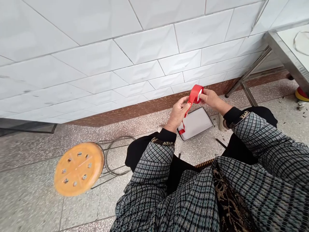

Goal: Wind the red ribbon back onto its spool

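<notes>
A roll of red ribbon (195, 91) with a white core is held up in front of me, above the floor by the wall. My right hand (210, 98) grips the roll from its right side, fingers at the core. My left hand (179, 113) pinches the unwound stretch of ribbon between thumb and fingers. From there the loose end hangs down and curls over the left edge of a shallow, dark-edged tray-like box (196, 124) with a pale inside, which lies on the floor below my hands.
An orange round-topped stool (78, 169) with wire legs lies tipped over at left. A metal-framed table (285, 53) stands at right, with a red and yellow object (301, 94) beneath it. White tiled wall (147, 40) rises ahead. Small scraps litter the speckled floor (267, 112).
</notes>
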Demonstrator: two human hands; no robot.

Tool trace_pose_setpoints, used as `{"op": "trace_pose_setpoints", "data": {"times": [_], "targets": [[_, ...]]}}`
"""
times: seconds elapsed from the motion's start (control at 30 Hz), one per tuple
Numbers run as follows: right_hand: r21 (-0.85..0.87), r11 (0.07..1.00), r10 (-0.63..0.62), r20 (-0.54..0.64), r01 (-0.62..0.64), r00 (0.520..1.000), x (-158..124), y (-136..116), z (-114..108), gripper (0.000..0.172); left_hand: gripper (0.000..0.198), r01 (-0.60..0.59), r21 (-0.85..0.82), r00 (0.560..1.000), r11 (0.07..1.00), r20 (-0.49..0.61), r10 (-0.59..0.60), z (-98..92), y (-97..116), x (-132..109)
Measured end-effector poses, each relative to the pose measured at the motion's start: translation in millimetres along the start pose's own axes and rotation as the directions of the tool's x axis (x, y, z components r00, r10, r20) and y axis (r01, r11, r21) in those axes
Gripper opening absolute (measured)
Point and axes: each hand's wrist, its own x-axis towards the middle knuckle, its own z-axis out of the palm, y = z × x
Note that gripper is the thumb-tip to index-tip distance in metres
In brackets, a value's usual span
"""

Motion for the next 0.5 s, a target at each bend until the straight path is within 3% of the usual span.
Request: {"op": "trace_pose_setpoints", "data": {"times": [0.1,0.27,0.37,0.5], "targets": [[0.162,0.982,0.079,0.122,-0.098,0.989,-1.6,-0.7,5.3,0.01,0.051,0.068,-0.056,0.995,0.996,0.074,-0.064,-1.5,-3.6,2.1],[0.241,0.963,0.091,0.125,-0.12,0.988,-4.8,-2.8,10.2,0.013,0.059,0.111,-0.12,0.989,0.987,0.115,-0.098,-0.2,-3.3,1.5],[0.279,0.947,0.098,0.214,-0.157,0.972,-5.9,-3.4,9.6,0.012,0.058,0.102,-0.071,0.988,0.992,0.126,-0.093,-0.5,-2.2,2.5],[0.356,0.886,0.181,0.328,-0.298,0.927,-6.4,0.8,8.3,0.014,0.055,0.054,0.046,0.991,0.997,0.123,-0.059,-2.2,1.2,4.0]]}}
